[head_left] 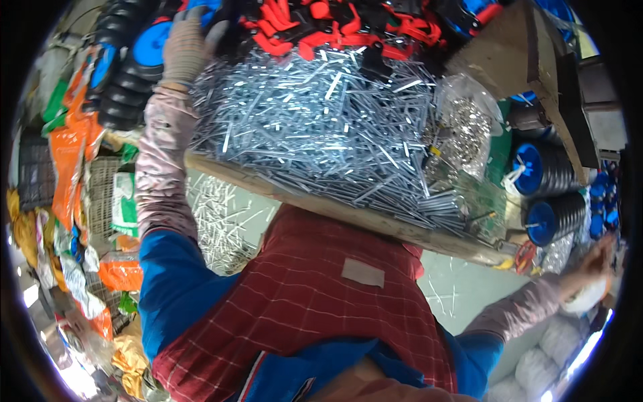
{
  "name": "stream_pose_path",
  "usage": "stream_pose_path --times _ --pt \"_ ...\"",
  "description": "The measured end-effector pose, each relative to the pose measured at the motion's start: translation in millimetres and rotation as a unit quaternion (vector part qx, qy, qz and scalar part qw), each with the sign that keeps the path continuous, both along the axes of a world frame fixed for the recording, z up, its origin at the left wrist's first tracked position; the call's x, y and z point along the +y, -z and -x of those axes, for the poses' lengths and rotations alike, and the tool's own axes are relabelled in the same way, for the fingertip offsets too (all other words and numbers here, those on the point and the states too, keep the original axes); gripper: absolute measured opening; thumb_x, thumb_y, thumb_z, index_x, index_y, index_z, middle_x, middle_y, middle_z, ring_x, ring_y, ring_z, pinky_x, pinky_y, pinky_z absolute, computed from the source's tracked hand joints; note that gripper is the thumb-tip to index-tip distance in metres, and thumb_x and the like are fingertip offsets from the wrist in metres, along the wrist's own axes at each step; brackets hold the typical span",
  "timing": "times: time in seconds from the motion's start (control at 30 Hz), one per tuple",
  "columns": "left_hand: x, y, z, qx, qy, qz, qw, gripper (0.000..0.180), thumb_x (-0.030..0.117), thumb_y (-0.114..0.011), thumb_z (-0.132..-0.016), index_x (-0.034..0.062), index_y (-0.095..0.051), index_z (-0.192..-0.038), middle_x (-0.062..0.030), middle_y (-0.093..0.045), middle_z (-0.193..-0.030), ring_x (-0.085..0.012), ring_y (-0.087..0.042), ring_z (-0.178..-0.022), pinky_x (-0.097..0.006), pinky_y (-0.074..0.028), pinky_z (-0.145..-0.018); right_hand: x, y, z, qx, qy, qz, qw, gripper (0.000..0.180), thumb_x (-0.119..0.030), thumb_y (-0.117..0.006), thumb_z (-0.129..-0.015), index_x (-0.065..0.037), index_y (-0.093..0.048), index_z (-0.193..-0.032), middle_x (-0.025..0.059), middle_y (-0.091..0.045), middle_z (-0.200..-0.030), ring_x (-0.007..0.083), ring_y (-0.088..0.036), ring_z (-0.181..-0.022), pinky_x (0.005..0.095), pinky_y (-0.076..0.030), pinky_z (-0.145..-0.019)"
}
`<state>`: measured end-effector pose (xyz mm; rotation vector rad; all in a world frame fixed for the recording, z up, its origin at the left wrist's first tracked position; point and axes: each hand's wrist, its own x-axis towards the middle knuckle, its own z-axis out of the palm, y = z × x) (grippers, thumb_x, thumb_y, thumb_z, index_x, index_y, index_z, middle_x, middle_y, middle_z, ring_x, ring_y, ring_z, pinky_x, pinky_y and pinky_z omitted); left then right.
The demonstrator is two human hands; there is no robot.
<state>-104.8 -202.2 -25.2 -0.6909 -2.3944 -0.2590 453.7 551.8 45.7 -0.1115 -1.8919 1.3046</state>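
My left hand point(187, 50), in a pale knitted glove, reaches to the far left beside black wheels with blue hubs point(153, 44). Its fingers stretch away from me with the thumb apart, and the fingertips lie against something blue at the top edge. I see nothing clearly gripped in it. At the far right, my bare right hand point(592, 269) is out near the picture's rim, above a white rounded thing point(587, 299); its fingers are too small and smeared to read. A big heap of thin metal rods point(301, 120) fills the wooden-edged bench between my arms.
Red and black plastic parts point(335, 30) pile up behind the rods. A clear bag of small metal pieces point(465, 137) lies right, under a cardboard box point(512, 57). Blue-hubbed wheels point(550, 221) stand at right. Loose rods point(218, 228) lie below the bench's wooden edge point(321, 199).
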Motion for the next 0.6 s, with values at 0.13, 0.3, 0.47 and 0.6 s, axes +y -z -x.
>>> stream_pose_path --times 0.13,0.3,0.47,0.6 --pt "1 28 34 0.002 -0.086 0.134 0.987 0.046 0.040 -0.076 -0.080 0.0084 -0.063 -0.111 -0.0156 -0.063 -0.112 -0.0373 -0.061 -0.103 -0.047 -0.053 -0.082 -164 48 126 -0.181 0.062 0.012 0.981 0.020 -0.010 -0.060 -0.094 -0.001 -0.067 -0.109 0.0082 -0.068 -0.097 0.0167 -0.066 -0.086 0.0270 -0.052 -0.076" --pt "18 -3 -14 0.070 -0.003 -0.030 0.997 0.042 0.032 -0.078 -0.079 0.0052 -0.063 -0.108 -0.0176 -0.064 -0.104 -0.0393 -0.062 -0.091 -0.045 -0.053 -0.077 -344 95 263 -0.304 -0.058 -0.160 0.937 0.017 -0.006 -0.072 -0.087 -0.002 -0.072 -0.104 0.0022 -0.067 -0.081 0.0077 -0.058 -0.072 0.0216 -0.046 -0.065" --pt "16 -16 -129 -0.028 0.119 -0.312 0.942 0.042 0.019 -0.065 -0.090 -0.0020 -0.054 -0.124 -0.0168 -0.060 -0.114 -0.0286 -0.058 -0.107 -0.036 -0.044 -0.096 -394 101 335 -0.252 -0.132 -0.312 0.907 0.014 -0.013 -0.069 -0.083 -0.008 -0.071 -0.095 0.0102 -0.069 -0.090 0.0285 -0.067 -0.086 0.0379 -0.054 -0.074" --pt "25 28 -197 -0.212 0.140 -0.544 0.800 0.051 0.021 -0.055 -0.097 -0.0007 -0.041 -0.141 -0.0148 -0.055 -0.131 -0.0219 -0.053 -0.115 -0.038 -0.039 -0.105 -422 124 360 -0.154 -0.109 -0.517 0.835 0.006 -0.011 -0.064 -0.077 -0.008 -0.068 -0.080 0.0074 -0.065 -0.079 0.0252 -0.065 -0.086 0.0364 -0.054 -0.073"
